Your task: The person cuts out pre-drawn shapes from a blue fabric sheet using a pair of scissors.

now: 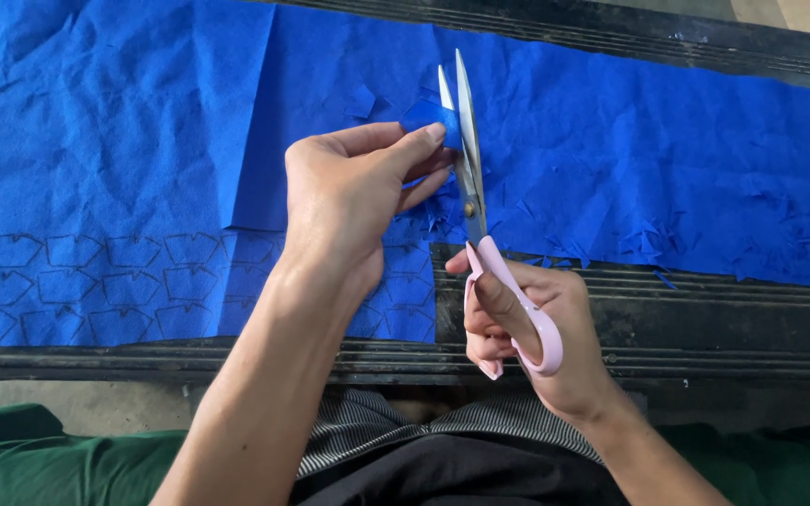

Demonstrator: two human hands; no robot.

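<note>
Nearest the camera, the person's lap is cut off by the lower edge: dark cloth under a striped hem [367, 431], with green cloth [39, 464] to either side. Both forearms rise from here.

The right hand [517, 328] has its fingers curled through the pale pink loops of a pair of scissors [480, 206]; the loops hide how the fingers sit inside them. The steel blades point away, slightly parted at the tips.

The left hand [353, 201] pinches a small blue cloth piece [428, 114] between thumb and forefinger, the other fingers tucked beneath and partly hidden. The piece is held up against the blades, just left of them; whether it lies between them is hard to tell.

Beneath both hands a long blue fabric sheet [124, 141] spreads over a dark ridged bench [667, 319], creased and matte. Its near left part bears rows of faint drawn outlines [96, 281], hard to read. Frayed blue scraps [649, 245] litter the right edge.
</note>
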